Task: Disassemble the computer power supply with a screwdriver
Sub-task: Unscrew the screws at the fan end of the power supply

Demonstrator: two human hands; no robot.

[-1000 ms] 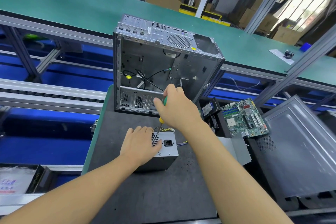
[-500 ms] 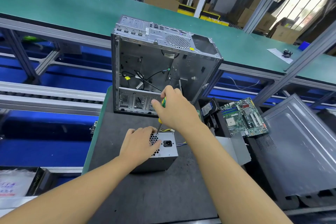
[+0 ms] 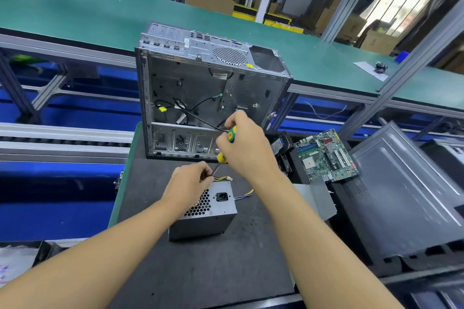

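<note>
Power supply (image 3: pixel 208 211) on bench (image 3: pixel 200 271), casing unopened; right hand (image 3: pixel 247 148) grips screwdriver (image 3: pixel 231 134) at its top edge, left hand (image 3: pixel 187 184) curled by the shaft, hold unclear; most disassembly judged remaining.

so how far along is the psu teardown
Done: the power supply is out of the computer case, standing on the black mat. In hand: the right hand grips the screwdriver, tip at the unit's top far edge, left hand beside it. Left: its casing looks closed, so opening it remains.
</note>
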